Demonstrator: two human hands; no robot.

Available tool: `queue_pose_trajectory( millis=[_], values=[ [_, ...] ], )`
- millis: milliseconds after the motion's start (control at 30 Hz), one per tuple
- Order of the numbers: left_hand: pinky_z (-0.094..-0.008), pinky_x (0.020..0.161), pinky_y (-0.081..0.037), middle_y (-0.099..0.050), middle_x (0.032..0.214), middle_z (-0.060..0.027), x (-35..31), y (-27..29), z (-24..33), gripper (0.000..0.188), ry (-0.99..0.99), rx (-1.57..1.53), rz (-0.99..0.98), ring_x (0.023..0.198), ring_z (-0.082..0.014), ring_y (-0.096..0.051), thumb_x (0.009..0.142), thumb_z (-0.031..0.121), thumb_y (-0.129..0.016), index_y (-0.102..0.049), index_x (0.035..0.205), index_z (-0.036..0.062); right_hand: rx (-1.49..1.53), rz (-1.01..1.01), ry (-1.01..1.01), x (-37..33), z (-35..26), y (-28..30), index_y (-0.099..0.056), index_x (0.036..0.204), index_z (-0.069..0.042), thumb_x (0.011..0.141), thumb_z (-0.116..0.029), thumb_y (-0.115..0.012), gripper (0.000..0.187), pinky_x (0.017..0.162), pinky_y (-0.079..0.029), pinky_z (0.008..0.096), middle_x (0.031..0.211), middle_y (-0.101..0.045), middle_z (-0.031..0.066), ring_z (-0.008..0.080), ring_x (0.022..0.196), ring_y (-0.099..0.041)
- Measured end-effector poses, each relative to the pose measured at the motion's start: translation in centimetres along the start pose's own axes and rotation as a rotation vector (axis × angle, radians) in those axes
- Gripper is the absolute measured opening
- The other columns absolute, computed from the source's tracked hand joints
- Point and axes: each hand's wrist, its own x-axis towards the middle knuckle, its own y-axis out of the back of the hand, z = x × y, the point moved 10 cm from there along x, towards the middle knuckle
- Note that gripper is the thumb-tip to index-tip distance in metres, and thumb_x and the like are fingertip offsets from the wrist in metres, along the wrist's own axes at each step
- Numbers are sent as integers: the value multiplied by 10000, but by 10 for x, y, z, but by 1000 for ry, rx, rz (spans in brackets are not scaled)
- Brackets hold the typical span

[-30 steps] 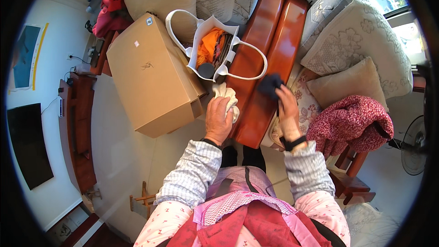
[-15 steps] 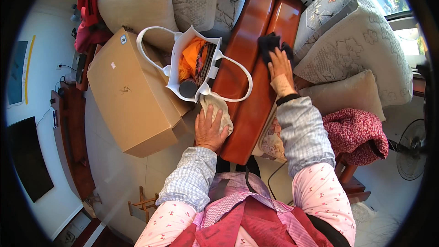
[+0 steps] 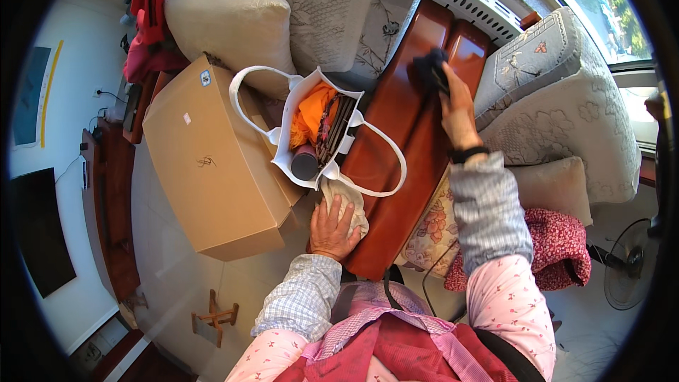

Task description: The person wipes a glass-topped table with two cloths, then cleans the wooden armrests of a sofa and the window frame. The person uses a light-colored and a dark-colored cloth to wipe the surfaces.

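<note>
A glossy red-brown wooden surface [image 3: 410,201], split lengthwise by a groove, runs away from me. Near its far end, my right hand [image 3: 460,110] is closed on a black cloth [image 3: 430,69], which lies over the wood and is partly blurred. At the near left edge, my left hand [image 3: 334,230] lies with fingers spread on a beige cloth [image 3: 355,206]. Just beyond that cloth, a white tote bag [image 3: 286,145] stands on the wood with its handles out. Orange fabric [image 3: 311,114], a dark round-ended cylinder [image 3: 305,163] and dark folded items [image 3: 337,127] fill it.
To the left stands a large cardboard box [image 3: 212,163]. Sofa cushions [image 3: 552,110] line the right side, beside a red patterned garment [image 3: 559,247] and a fan [image 3: 629,262]. A white slotted radiator [image 3: 474,3] borders the far end. A small wooden stool [image 3: 216,322] sits on the floor.
My right hand has gone from lying flat on the black cloth to gripping it, moving it farther away and left over the wood. My left hand stays on the beige cloth. The view has shifted.
</note>
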Motion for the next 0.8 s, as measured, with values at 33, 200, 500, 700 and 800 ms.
queue_pose_trajectory(
  millis=[33, 200, 500, 700, 800],
  values=[
    [-598, 1090, -390, -438, 1537, -170, 0, 1, 0, 667, 1, 2, 7, 1326, -466, -447, 766, 349, -760, -598, 1383, 153, 632, -39, -331, 15, 31, -34, -579, 1366, -22, 892, 62, -558, 482, 1066, -456, 403, 1272, -640, 197, 401, 1177, -593],
    [-601, 1081, -396, -441, 1533, -160, 1, 2, 0, 675, 12, -10, -3, 1318, -461, -457, 748, 338, -776, -601, 1375, 159, -66, -228, 153, -60, -64, -53, -591, 1355, -19, 910, -34, -541, 448, 1139, -396, 423, 1399, -580, 182, 372, 1308, -510],
    [-599, 1093, -391, -436, 1542, -164, 0, 2, 0, 674, 1, -15, 13, 1333, -468, -441, 758, 343, -763, -594, 1384, 160, -32, -412, 192, -55, -73, -51, -552, 1398, -27, 791, 70, -561, 615, 1186, -366, 454, 1465, -537, 199, 387, 1413, -453],
    [-617, 1079, -394, -443, 1529, -166, 1, 1, 0, 677, -3, 7, 11, 1317, -474, -453, 770, 361, -745, -578, 1395, 158, -134, -497, 18, -48, -91, -57, -487, 1448, -3, 872, -18, -557, 580, 1207, -322, 487, 1528, -460, 228, 428, 1445, -395],
    [-624, 1063, -405, -441, 1524, -169, 0, 0, 0, 677, 0, 14, -1, 1297, -480, -461, 768, 363, -749, -572, 1389, 159, -90, -749, 62, -89, -108, -69, -462, 1481, -27, 884, -152, -613, 628, 1210, -311, 485, 1568, -416, 208, 411, 1480, -351]
  ],
)
